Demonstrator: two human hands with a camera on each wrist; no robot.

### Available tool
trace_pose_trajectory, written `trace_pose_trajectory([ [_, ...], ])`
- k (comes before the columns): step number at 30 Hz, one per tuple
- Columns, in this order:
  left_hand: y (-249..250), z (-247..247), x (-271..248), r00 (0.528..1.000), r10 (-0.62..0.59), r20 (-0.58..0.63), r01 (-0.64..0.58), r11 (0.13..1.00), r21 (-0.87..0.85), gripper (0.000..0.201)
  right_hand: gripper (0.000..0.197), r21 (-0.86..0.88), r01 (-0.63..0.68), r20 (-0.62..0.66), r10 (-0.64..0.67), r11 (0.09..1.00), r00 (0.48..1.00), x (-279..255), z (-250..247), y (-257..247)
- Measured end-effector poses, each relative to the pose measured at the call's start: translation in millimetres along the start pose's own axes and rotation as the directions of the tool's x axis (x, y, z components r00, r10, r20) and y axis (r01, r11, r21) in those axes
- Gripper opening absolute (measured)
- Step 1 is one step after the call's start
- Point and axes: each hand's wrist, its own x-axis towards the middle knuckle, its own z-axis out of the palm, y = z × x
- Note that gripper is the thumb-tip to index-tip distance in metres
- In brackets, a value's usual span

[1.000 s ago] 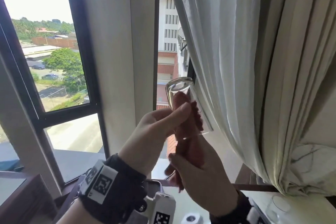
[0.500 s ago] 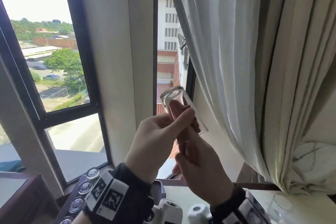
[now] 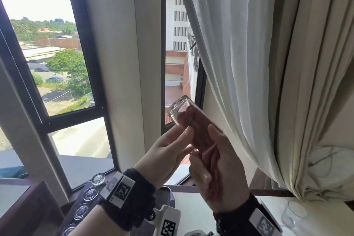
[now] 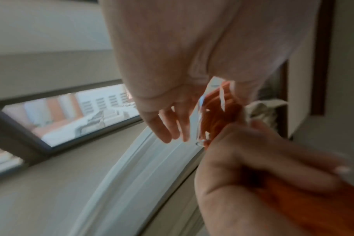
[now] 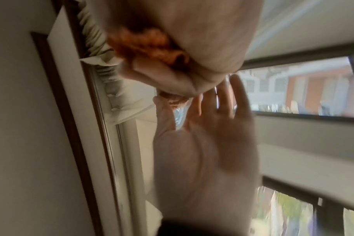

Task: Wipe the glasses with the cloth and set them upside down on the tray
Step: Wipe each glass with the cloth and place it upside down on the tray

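A clear glass (image 3: 179, 108) is held up in front of the window, base uppermost and tilted left. A rust-orange cloth (image 3: 201, 134) is stuffed inside it. My left hand (image 3: 172, 147) pinches the glass between thumb and fingers, with the thumb on the near wall. My right hand (image 3: 220, 174) grips the cloth from below, thumb up against the glass. In the left wrist view the glass (image 4: 200, 115) and cloth (image 4: 218, 115) show between both hands. A dark tray (image 3: 76, 200) at the lower left holds several upturned glasses (image 3: 90, 193).
Sheer and heavy curtains (image 3: 258, 82) hang close on the right of the glass. The window frame (image 3: 90, 86) and a pillar (image 3: 122, 82) stand behind. Another clear glass (image 3: 293, 214) sits on the white tabletop (image 3: 193, 209) at the lower right.
The glass has tilted further left and sits a little lower. My right thumb has come up beside it. More of the tray's glasses have come into view.
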Motion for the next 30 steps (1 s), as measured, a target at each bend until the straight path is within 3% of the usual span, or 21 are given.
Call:
trace_pose_trajectory([
  [1,2.1,-2.4,-0.4,1.0,0.007,-0.026,-0.005,0.996,0.083,0.055,0.044,-0.201,0.047,-0.096,-0.068,0.978,0.993,0.1,-2.6,-2.9],
  [3,7.3,-6.0,-3.6,0.997,-0.006,-0.075,0.013,0.995,0.103,0.051,0.04,-0.609,0.118,-0.169,-0.274,0.784,0.947,0.9,-15.2,-4.4],
  [5,13.5,-3.2,-9.8,0.995,-0.028,-0.091,0.031,0.999,0.033,0.054,0.018,-0.856,0.33,0.103,-0.495,0.398,0.863,-0.6,-22.8,-3.5],
  [7,20.8,6.0,-14.1,0.995,-0.022,-0.098,0.025,0.999,0.031,0.057,0.024,-0.86,0.507,0.464,-0.494,-0.054,0.735,-3.1,-28.0,1.0],
  [9,26.1,11.5,-14.2,0.993,0.012,-0.118,-0.002,0.996,0.084,0.056,0.046,-0.807,0.503,0.59,-0.378,-0.309,0.714,-5.3,-30.7,7.5],
  [10,28.5,12.2,-13.1,0.99,0.036,-0.137,-0.02,0.993,0.119,0.053,0.058,-0.797,0.476,0.595,-0.347,-0.37,0.725,-6.3,-29.8,10.7],
  [13,32.0,10.5,-10.2,0.989,0.091,-0.12,-0.059,0.968,0.245,0.033,0.069,-0.838,0.37,0.508,-0.326,-0.4,0.797,-7.9,-26.5,19.5],
  [14,32.8,10.4,-10.2,0.99,0.107,-0.089,-0.077,0.954,0.289,0.027,0.062,-0.875,0.363,0.463,-0.334,-0.32,0.821,-7.8,-24.7,19.1],
  [15,32.3,8.4,-10.5,0.993,0.111,-0.045,-0.093,0.952,0.293,0.023,0.052,-0.927,0.356,0.374,-0.349,-0.117,0.859,-7.4,-21.0,16.7],
  [16,32.8,6.9,-11.2,0.995,0.1,0.009,-0.099,0.962,0.253,0.022,0.044,-0.931,0.314,0.247,-0.313,0.186,0.917,-9.1,-14.4,13.9],
  [17,30.7,2.3,-11.0,0.994,0.084,0.07,-0.095,0.98,0.174,0.03,0.038,-0.852,0.225,0.136,-0.214,0.474,0.967,-12.6,-8.4,10.7],
  [18,29.4,-0.3,-11.2,0.991,0.056,0.118,-0.065,0.995,0.079,0.039,0.035,-0.733,0.131,0.069,-0.118,0.668,0.991,-15.5,-3.3,8.3],
  [20,25.4,-3.2,-10.3,0.993,0.033,0.11,-0.029,0.999,-0.037,0.043,0.032,-0.635,0.058,0.042,-0.041,0.771,0.998,-17.6,-0.4,8.6],
  [22,21.1,0.0,-7.9,1.0,0.01,-0.003,-0.01,1.0,-0.002,0.037,0.03,-0.691,0.048,0.032,-0.036,0.721,0.999,-14.6,-3.6,11.7],
  [23,19.0,0.8,-6.5,0.998,0.003,-0.067,-0.001,0.999,0.033,0.039,0.033,-0.801,0.094,0.05,-0.09,0.591,0.995,-13.5,-6.7,14.4],
  [24,19.1,3.3,-5.8,0.991,0.003,-0.134,0.009,0.996,0.086,0.044,0.04,-0.913,0.177,0.117,-0.178,0.368,0.977,-11.7,-11.1,17.2],
  [26,16.8,3.8,-2.9,0.974,0.026,-0.223,0.03,0.97,0.243,0.047,0.063,-0.935,0.27,0.318,-0.209,-0.229,0.925,-5.8,-25.1,23.4],
  [27,16.2,4.0,-2.5,0.974,0.035,-0.226,0.039,0.949,0.314,0.045,0.069,-0.895,0.267,0.357,-0.214,-0.358,0.909,-4.2,-28.5,23.6],
  [28,15.4,3.8,-2.4,0.978,0.037,-0.206,0.04,0.934,0.355,0.042,0.07,-0.875,0.278,0.393,-0.247,-0.396,0.886,-3.8,-31.3,24.5],
  [29,14.1,1.1,-2.0,0.986,0.023,-0.167,0.037,0.936,0.35,0.04,0.066,-0.892,0.295,0.388,-0.244,-0.343,0.889,-4.0,-27.7,22.4],
  [30,13.7,-2.3,-1.6,0.994,-0.006,-0.112,0.039,0.956,0.291,0.037,0.062,-0.943,0.297,0.327,-0.247,-0.153,0.912,-5.1,-20.7,17.9],
])
